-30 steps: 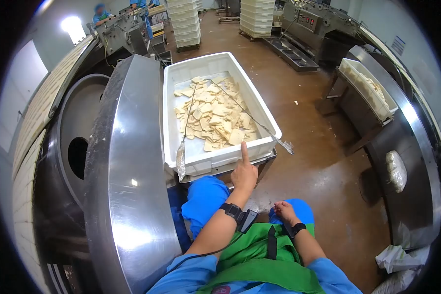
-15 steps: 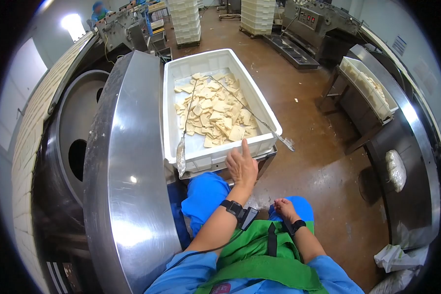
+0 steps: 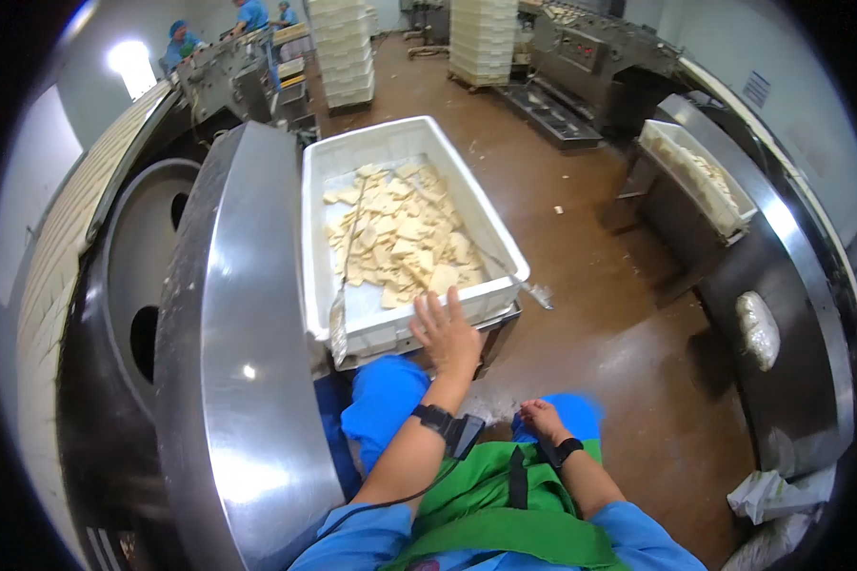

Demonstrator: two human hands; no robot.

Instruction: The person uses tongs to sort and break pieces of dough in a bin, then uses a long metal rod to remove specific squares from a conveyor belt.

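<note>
My left hand [image 3: 448, 335] is at the near rim of a large white bin [image 3: 507, 257], its fingers spread and nothing in it. Flat pale dough-like pieces [image 3: 400, 233] lie heaped in the bin. A thin metal rod with a wrapped end [image 3: 338, 328] leans across the near left rim, and another wrapped end [image 3: 540, 295] sticks out past the right corner. Over my right thigh rests my right hand [image 3: 541, 419], fingers curled together; whether it holds anything is too small to tell.
A curved steel surface [image 3: 257, 362] runs along the left. Stacked white crates [image 3: 343, 52] and machines stand behind. On the right are a second white bin [image 3: 695, 176] and a plastic-wrapped bundle [image 3: 758, 330]. Several people in blue work at the far left.
My left hand has gone from a pointing finger to spread fingers at the rim. The view has shifted, so the bin sits slightly lower and further left.
</note>
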